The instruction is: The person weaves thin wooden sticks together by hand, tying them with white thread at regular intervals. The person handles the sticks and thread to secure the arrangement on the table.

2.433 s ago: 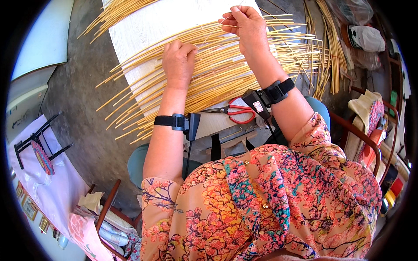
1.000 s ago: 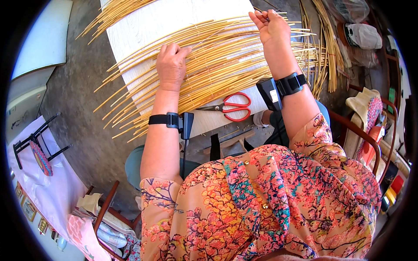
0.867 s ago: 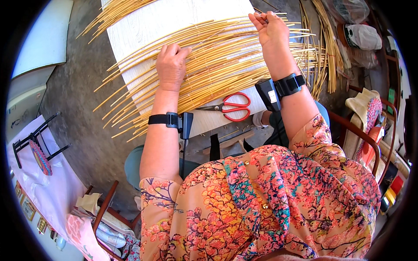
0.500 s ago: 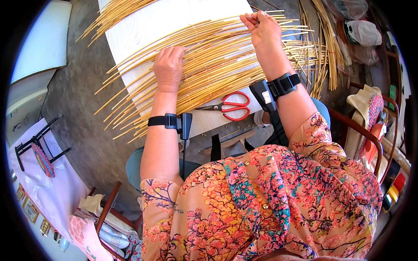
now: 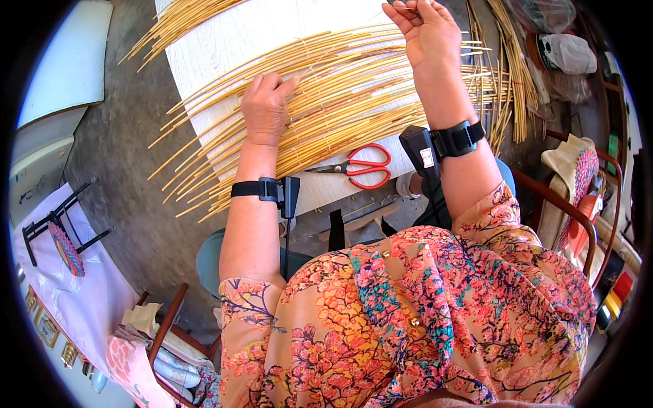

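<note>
A mat-like row of long yellow stalks (image 5: 354,95) lies across a white table, crossed by thin pale threads. My left hand (image 5: 265,109) rests on the stalks' left part, its fingers bent down onto them and its thumb to the right. Beyond the stalks' far edge I hold up my right hand (image 5: 435,34), thumb and fingertips pinched together on a thin, light, thread-like strand (image 5: 406,8) at the picture's top edge. Whether a needle is there is too small to tell. Scissors with red handles (image 5: 367,166) lie at the near edge of the stalks.
The white table (image 5: 224,47) carries another bundle of stalks (image 5: 183,27) at its far left. More loose stalks (image 5: 520,88) stand off to the right, near plastic bags (image 5: 568,51). Wooden chairs (image 5: 558,197) flank me, and a black-framed stool (image 5: 64,224) is at left.
My right hand has moved away from me and slightly right, off the stalks' far edge, with the strand in its fingertips. My left hand stays in place, its thumb now further out.
</note>
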Demonstrator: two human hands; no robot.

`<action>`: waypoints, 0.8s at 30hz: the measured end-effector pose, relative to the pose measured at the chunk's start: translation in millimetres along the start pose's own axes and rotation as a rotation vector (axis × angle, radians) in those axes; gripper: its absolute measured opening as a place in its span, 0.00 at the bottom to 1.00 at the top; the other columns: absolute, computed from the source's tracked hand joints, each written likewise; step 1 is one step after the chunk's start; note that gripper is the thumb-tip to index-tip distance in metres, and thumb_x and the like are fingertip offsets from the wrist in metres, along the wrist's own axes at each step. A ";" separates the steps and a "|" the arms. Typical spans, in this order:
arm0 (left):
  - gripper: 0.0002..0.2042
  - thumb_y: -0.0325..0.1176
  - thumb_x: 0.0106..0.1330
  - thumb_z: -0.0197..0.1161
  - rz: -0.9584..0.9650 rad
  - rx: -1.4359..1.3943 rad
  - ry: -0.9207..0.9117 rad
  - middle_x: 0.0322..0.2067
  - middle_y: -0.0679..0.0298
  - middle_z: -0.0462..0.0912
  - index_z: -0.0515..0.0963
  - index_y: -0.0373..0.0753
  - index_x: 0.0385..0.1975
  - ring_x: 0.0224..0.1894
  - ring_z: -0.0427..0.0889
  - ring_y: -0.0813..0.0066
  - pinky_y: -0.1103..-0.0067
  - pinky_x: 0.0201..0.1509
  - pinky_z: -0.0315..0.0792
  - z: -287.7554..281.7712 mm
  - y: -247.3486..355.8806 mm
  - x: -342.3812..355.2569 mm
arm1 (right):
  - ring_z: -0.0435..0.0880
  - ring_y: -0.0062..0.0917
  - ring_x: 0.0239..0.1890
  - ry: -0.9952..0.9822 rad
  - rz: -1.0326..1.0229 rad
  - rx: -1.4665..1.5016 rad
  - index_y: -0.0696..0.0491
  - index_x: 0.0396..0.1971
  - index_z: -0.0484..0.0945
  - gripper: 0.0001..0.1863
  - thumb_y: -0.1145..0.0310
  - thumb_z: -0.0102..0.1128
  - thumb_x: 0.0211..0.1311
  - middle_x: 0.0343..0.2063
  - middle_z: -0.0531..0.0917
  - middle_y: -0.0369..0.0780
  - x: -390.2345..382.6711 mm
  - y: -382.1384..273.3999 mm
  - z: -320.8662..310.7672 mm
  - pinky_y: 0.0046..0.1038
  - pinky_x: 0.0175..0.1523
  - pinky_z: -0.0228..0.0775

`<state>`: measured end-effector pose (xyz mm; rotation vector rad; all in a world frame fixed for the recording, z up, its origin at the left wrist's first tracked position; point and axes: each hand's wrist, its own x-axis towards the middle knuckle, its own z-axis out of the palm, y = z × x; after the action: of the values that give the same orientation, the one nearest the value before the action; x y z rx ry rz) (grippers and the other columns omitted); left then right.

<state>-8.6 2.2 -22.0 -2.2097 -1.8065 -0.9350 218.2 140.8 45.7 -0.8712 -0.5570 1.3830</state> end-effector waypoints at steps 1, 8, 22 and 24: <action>0.10 0.25 0.47 0.62 0.000 -0.004 0.007 0.20 0.69 0.72 0.85 0.49 0.28 0.27 0.74 0.72 0.77 0.30 0.71 0.1 -1.1 -1.3 | 0.78 0.27 0.29 -0.029 -0.004 0.004 0.55 0.34 0.71 0.05 0.71 0.48 0.69 0.24 0.76 0.39 -4.4 -5.4 6.8 0.39 0.44 0.79; 0.09 0.24 0.47 0.62 -0.009 -0.049 0.016 0.21 0.68 0.71 0.84 0.47 0.25 0.28 0.74 0.71 0.76 0.31 0.71 2.4 -1.3 -0.1 | 0.80 0.22 0.27 -0.234 -0.050 -0.096 0.54 0.33 0.72 0.05 0.70 0.50 0.69 0.24 0.77 0.37 -34.4 -40.0 44.8 0.31 0.38 0.81; 0.04 0.28 0.50 0.66 -0.300 -0.158 0.005 0.24 0.68 0.76 0.81 0.46 0.25 0.32 0.76 0.67 0.73 0.35 0.72 -9.9 -3.0 13.8 | 0.77 0.17 0.22 -0.696 0.299 -0.290 0.53 0.36 0.70 0.09 0.64 0.45 0.72 0.23 0.76 0.37 -57.2 -28.1 41.6 0.18 0.28 0.76; 0.05 0.29 0.49 0.68 -0.293 -0.119 -0.010 0.24 0.68 0.76 0.81 0.46 0.25 0.32 0.75 0.66 0.73 0.36 0.72 -8.7 -5.4 14.3 | 0.74 0.12 0.17 -0.619 0.413 -0.433 0.50 0.37 0.71 0.09 0.61 0.46 0.72 0.20 0.76 0.33 -66.4 -13.9 40.6 0.15 0.20 0.66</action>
<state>-15.5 11.5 -8.8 -2.0500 -2.1741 -1.1119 185.4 84.4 90.4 -0.9258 -1.2353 1.9677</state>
